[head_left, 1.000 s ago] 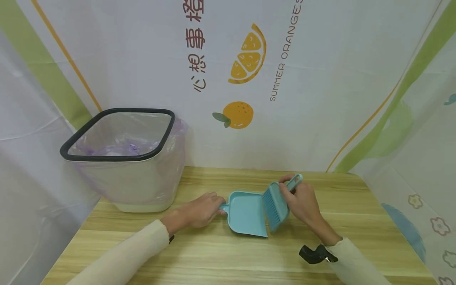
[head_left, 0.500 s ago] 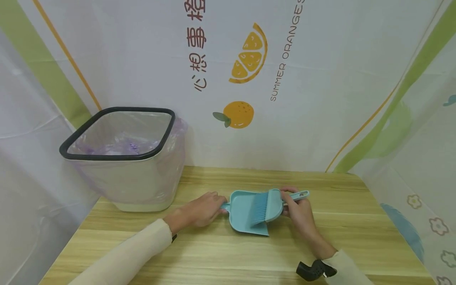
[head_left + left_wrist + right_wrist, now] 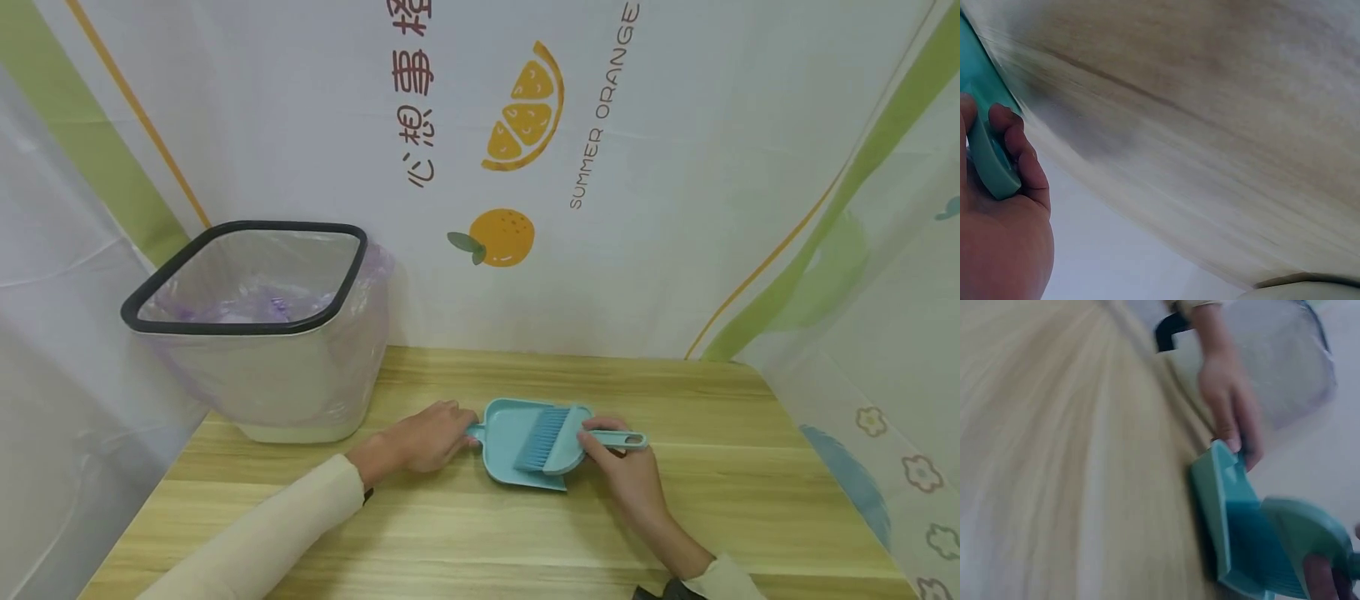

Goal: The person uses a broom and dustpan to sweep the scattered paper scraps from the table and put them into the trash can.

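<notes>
A light blue dustpan lies on the wooden table, its handle toward the left. My left hand grips that handle; the left wrist view shows the fingers curled round the handle. In my right hand is a matching small hand brush, held where its handle meets the head. Its bristles lie over the right part of the pan, pointing left. The right wrist view shows the brush head tilted over the pan, with most of the right hand out of frame.
A white bin with a black rim and a purple-tinted liner bag stands at the table's back left. Behind the wooden table hangs a white curtain printed with oranges.
The right hand has lowered the brush from beside the pan's open edge and turned it. The bristles have come leftward over the pan. The left hand and dustpan have stayed nearly still.
</notes>
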Action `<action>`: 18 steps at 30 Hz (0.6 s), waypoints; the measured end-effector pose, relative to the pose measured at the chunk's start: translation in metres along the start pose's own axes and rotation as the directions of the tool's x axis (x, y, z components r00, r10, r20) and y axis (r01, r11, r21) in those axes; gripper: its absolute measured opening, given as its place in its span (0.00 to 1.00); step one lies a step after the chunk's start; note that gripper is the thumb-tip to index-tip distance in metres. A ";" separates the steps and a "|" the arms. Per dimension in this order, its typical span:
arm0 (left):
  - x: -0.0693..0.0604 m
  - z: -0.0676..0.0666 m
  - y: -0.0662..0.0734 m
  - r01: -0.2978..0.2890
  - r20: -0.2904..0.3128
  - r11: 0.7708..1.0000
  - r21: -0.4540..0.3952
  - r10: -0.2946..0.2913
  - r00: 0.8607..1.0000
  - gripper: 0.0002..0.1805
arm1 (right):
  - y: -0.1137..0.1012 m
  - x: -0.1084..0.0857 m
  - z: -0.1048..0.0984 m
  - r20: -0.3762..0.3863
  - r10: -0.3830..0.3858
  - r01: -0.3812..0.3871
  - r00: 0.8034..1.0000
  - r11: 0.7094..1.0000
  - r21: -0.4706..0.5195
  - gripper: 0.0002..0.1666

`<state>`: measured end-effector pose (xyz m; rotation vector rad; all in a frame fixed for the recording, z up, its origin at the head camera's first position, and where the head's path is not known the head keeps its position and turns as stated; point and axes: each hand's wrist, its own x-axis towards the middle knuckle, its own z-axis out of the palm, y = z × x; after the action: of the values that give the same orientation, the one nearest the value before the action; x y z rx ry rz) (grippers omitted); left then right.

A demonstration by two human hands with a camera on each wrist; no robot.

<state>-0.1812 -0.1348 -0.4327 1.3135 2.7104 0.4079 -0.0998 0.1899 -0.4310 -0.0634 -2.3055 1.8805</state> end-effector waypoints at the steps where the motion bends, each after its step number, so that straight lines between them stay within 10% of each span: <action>1: 0.000 0.000 0.000 0.001 0.002 1.000 0.005 -0.001 1.000 0.14 | 0.001 -0.003 -0.001 0.023 -0.064 0.065 0.998 0.997 -0.045 0.15; 4: 0.001 0.000 -0.001 0.003 0.008 1.000 0.017 -0.004 1.000 0.15 | 0.006 -0.011 -0.004 0.108 -0.250 0.261 0.962 0.960 -0.102 0.20; 9: 0.001 -0.002 0.000 0.010 0.020 1.000 0.020 -0.010 1.000 0.16 | 0.015 -0.016 -0.003 0.234 -0.501 0.543 0.833 0.822 -0.173 0.27; 18: 0.001 -0.002 0.000 0.011 0.028 0.999 0.049 -0.012 1.000 0.17 | 0.023 -0.015 -0.003 0.459 -0.708 0.815 0.537 0.295 -0.499 0.30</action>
<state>-0.1818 -0.1344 -0.4310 1.3046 2.7198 0.3213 -0.0858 0.1954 -0.4543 0.9757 -2.2804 0.5089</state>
